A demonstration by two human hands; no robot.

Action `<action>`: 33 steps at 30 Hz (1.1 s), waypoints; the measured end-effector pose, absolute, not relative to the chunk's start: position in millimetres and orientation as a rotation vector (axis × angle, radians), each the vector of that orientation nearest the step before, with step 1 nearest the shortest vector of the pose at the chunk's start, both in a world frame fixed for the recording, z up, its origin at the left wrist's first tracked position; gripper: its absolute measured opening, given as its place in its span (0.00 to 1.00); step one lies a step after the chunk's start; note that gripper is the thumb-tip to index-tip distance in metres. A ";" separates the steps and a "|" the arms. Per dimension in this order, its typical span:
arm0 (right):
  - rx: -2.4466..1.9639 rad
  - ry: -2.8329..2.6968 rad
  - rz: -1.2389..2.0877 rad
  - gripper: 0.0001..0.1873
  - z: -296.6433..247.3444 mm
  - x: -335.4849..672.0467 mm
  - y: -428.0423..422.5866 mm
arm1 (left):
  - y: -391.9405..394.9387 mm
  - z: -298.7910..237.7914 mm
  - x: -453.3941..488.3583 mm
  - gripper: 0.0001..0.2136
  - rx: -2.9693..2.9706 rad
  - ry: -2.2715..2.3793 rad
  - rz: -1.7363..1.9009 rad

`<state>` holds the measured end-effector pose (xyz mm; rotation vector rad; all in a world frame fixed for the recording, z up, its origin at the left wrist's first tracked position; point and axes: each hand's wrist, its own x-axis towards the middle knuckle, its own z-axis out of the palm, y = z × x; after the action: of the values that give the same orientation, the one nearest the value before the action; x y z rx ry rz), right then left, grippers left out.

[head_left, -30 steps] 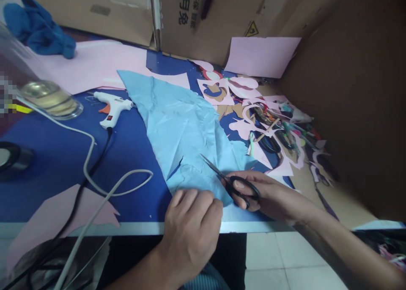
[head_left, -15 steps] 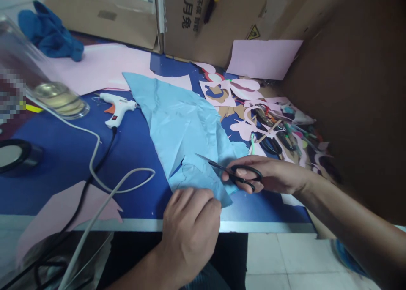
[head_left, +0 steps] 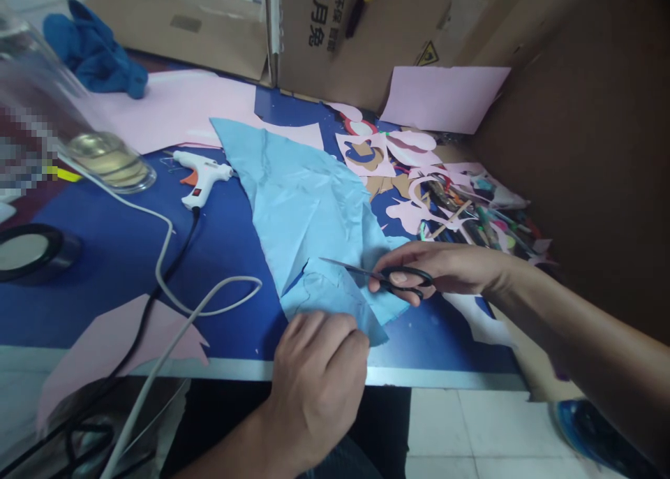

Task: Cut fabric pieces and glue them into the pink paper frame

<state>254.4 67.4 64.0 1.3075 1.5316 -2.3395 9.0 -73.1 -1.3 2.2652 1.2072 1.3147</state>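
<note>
A crumpled light blue sheet (head_left: 298, 214), paper or thin cloth, lies across the blue table top (head_left: 115, 276) with a slit in its lower part. My right hand (head_left: 444, 273) is shut on black-handled scissors (head_left: 403, 280), whose nearly closed steel blades point left over the sheet's lower flap. My left hand (head_left: 317, 374) sits at the table's front edge, its curled fingers gripping the sheet's lower corner. The thumb of that hand is hidden.
A white hot glue gun (head_left: 202, 179) with a black cord and a grey cable (head_left: 209, 301) lies left of the sheet. Further left are a clear glass cylinder (head_left: 105, 158) and a black tape roll (head_left: 34, 252). Pink cutouts and tools (head_left: 455, 217) lie heaped right, against cardboard walls (head_left: 576, 151).
My right hand and the scissors have risen from near the table's front edge, and the blades now lie flatter. The whole view has shifted slightly, while my left hand stays on the sheet.
</note>
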 end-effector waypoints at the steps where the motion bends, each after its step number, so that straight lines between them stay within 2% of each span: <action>1: 1.298 1.539 -2.329 0.28 64.2 254.1 69.4 | -73.2 -1.7 9.1 0.08 2.265 1.206 1.312; 21: 1.250 1.680 -1.941 0.28 71.7 254.0 93.1 | -71.3 -3.3 8.8 0.08 2.261 1.170 1.321; 33: 1.121 1.753 -2.017 0.24 71.8 242.1 100.4 | -71.5 -3.8 9.3 0.09 2.251 1.176 1.324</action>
<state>242.1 100.4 71.8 1.1208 1.7533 -2.0169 9.3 -71.5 -3.8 2.2505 1.1758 1.3240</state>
